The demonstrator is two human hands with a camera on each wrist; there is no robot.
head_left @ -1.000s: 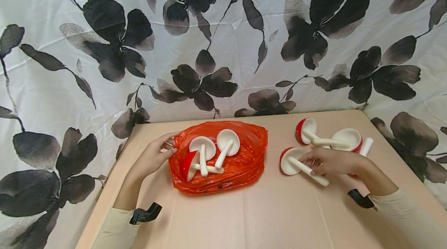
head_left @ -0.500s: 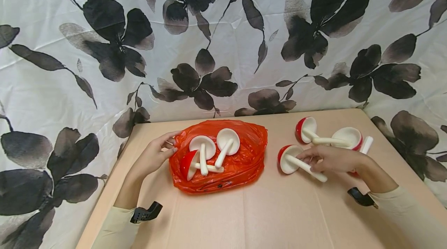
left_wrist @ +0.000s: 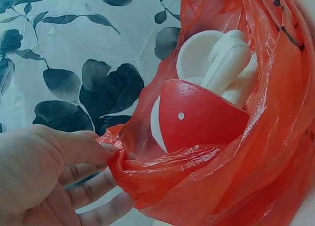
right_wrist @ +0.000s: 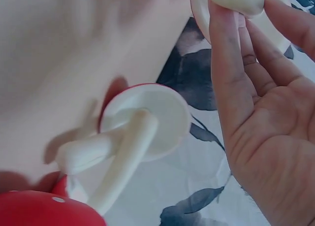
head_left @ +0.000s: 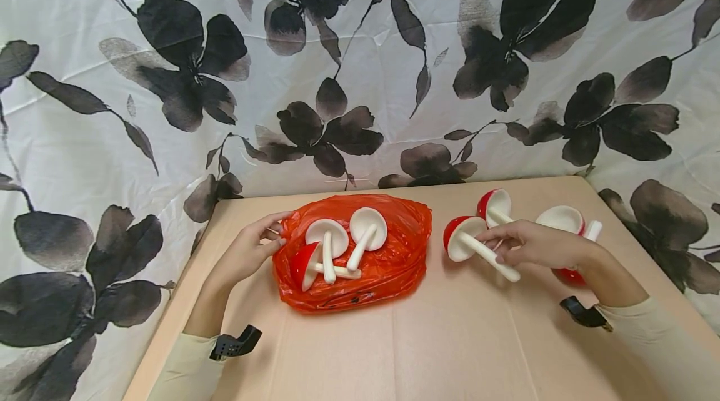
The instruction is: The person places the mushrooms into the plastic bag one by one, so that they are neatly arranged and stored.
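The head view shows us a red bag (head_left: 409, 251) on the counter (head_left: 427, 351), with three toy mushrooms (head_left: 326, 257) lying in it. The left hand (head_left: 247, 252) is at the bag's left side. In the left wrist view, we see its thumb and fingers clamped on the thin plastic edge, while the lower fingers stand a bit apart. We think this holds the side up and out, so the bag does not flop shut.

The right hand (head_left: 531, 243) has one more, the held mushroom (head_left: 472, 245), and its fingers are clamped on the stem. We guess the stem is easier to pinch than the big round cap. This mushroom tilts, cap toward the bag, and looks to be just off the counter. Three other mushrooms (head_left: 559, 220) lie near it, maybe put there to be close to that hand.

The bag sits close to the counter's back edge, where a flowery cloth (head_left: 399, 138) hangs. The three on the right are near the back and right edges, so we think a bump could roll one off. We see open room between the bag and the held mushroom, and lots more in front.
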